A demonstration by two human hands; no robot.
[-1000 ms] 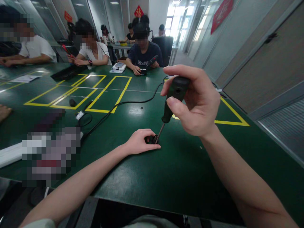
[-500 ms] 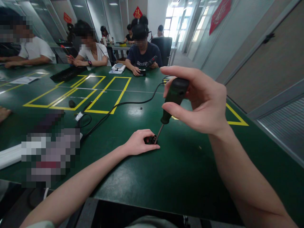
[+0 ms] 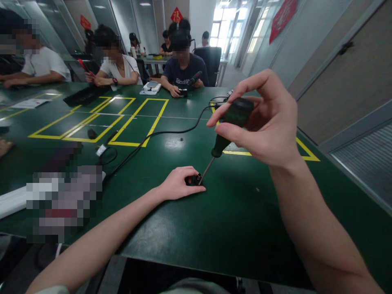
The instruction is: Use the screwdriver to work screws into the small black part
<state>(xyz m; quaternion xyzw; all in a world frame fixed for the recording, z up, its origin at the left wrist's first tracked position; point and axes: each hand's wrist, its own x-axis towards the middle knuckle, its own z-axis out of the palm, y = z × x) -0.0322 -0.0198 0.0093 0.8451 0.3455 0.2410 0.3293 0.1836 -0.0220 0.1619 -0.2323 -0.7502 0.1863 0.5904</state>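
My right hand (image 3: pixel 263 118) grips the dark handle of a screwdriver (image 3: pixel 229 126), its fingers curled around the upper part. The thin metal shaft slants down to the left, and its tip meets a small black part (image 3: pixel 196 179) with a round, tube-like end. My left hand (image 3: pixel 180 183) rests on the green table (image 3: pixel 171 232), thumb and fingers closed around that black part. The fingers hide much of the part, so its exact kind cannot be made out.
A black cable (image 3: pixel 171 132) runs across the table beyond my left hand. Yellow tape rectangles (image 3: pixel 128 143) mark the surface. At the left lie a white bar (image 3: pixel 15 200) and blurred items. Across the table, a person in a dark shirt (image 3: pixel 183 71) handles a device; others sit farther left.
The screwdriver's handle has tipped farther right, and my right hand has shifted right with its fingers rolled around the handle. My left hand and the black part stay in place.
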